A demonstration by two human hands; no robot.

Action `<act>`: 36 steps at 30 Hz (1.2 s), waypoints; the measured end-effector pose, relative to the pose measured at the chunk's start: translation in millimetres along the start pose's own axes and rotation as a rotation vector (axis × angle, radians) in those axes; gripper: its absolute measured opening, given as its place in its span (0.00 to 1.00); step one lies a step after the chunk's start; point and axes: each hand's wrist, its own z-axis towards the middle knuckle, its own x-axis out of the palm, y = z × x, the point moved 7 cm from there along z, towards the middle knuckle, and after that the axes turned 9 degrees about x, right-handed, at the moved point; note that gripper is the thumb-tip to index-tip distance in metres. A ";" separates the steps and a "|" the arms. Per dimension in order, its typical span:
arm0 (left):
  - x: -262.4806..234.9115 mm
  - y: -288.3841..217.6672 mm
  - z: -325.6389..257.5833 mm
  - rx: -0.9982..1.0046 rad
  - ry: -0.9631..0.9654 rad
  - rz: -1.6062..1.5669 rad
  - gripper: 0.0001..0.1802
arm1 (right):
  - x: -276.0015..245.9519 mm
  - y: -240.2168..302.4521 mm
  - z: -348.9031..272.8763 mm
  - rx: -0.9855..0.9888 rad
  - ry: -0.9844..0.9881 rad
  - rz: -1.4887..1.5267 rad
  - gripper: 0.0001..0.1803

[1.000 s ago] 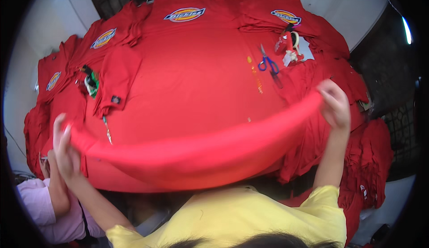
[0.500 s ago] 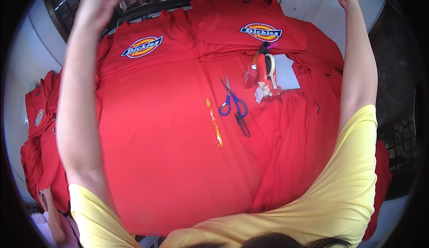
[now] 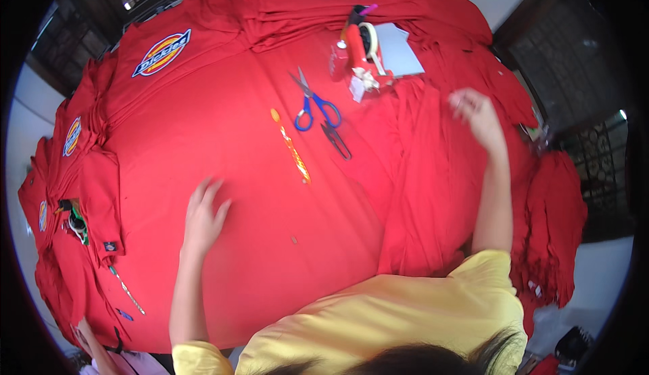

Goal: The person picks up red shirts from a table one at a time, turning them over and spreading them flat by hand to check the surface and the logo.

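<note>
My left hand (image 3: 204, 217) hovers above the red cloth (image 3: 169, 152) with its fingers apart and nothing in them. Farther right, my right hand (image 3: 478, 114) is over a heap of folded red fabric (image 3: 412, 172). Its fingers are loosely bent and slightly blurred, with nothing visible in them. Between the hands lie blue-handled scissors (image 3: 316, 104), small dark thread snips (image 3: 336, 141) and a thin orange-and-yellow strip (image 3: 292, 146). Beyond them stands a red tape dispenser (image 3: 368, 50) with a roll of pale tape, beside a small red bottle (image 3: 338, 60).
Red shirts with an oval chest emblem (image 3: 162, 52) are stacked along the far edge and left side. White paper (image 3: 400, 50) lies by the dispenser. A thin pointed tool (image 3: 126, 290) rests at left, near another person's hand (image 3: 86, 338). More red garments (image 3: 556, 219) are piled at right.
Both hands have come down from high at the far side, where they held up a red cloth. That cloth is no longer in them. The view has shifted.
</note>
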 end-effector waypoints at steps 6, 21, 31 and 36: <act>3.8 53.9 -185.6 -0.094 -0.200 0.261 0.24 | 95.6 -6.8 -165.3 -0.123 -0.221 -0.579 0.16; -8.3 18.0 -234.4 0.075 -0.116 -0.570 0.16 | 80.1 91.0 -249.4 -0.438 -0.697 -0.154 0.10; 30.1 38.9 -306.0 -0.361 -0.147 -1.665 0.29 | 340.8 209.4 -498.6 -0.952 0.539 0.067 0.07; -68.6 155.2 -365.7 -0.383 -0.503 -1.125 0.25 | 375.7 117.1 -457.8 -0.604 0.492 -0.321 0.17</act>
